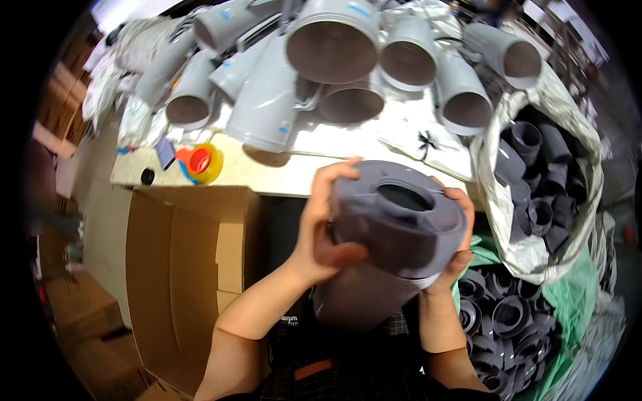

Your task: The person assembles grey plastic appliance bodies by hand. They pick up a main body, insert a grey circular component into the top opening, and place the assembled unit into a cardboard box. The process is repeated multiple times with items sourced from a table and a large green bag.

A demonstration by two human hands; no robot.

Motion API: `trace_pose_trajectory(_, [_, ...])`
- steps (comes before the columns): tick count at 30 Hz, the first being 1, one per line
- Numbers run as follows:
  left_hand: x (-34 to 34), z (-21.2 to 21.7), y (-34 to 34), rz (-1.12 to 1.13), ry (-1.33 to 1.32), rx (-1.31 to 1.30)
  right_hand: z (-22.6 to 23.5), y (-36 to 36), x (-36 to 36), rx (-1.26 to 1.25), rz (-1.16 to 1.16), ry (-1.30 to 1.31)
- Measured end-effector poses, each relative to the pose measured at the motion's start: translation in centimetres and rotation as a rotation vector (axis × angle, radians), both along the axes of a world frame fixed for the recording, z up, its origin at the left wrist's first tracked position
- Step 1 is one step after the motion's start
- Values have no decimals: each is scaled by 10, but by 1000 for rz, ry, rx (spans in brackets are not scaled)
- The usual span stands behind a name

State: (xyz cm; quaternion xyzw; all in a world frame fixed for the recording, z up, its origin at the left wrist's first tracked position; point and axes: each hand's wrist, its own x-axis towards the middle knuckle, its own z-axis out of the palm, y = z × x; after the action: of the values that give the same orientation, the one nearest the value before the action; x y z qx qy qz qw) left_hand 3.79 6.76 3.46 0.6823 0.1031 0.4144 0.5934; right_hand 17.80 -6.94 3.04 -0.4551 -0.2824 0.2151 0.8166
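Between my two hands is a dark grey plastic pipe cap [381,227] with a round hole in its top. It sits over the upper end of a grey pipe [354,294], which stands tilted close to my body. My left hand [324,224] wraps the cap's left side, with the thumb across its front. My right hand [461,230] grips the cap's right side, its fingers partly hidden behind the rim. The pipe's lower end is lost in shadow near my lap.
An open cardboard box [194,281] stands at my left. Several grey pipes [264,100] lie on the table [234,164] beyond, near a tape dispenser [202,162]. At right, a white sack [491,180] holds dark pipe fittings; a green bag [568,314] below holds dark rings.
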Motion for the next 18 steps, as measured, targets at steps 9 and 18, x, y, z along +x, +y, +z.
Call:
trace_pose_trajectory(9, [8,28,0,71,125,711,-17,-14,37,-49,-107,-916])
trace_pose_trajectory(18, [50,-3,-4,285,211,408,-3,-6,24,-325,-167,-967])
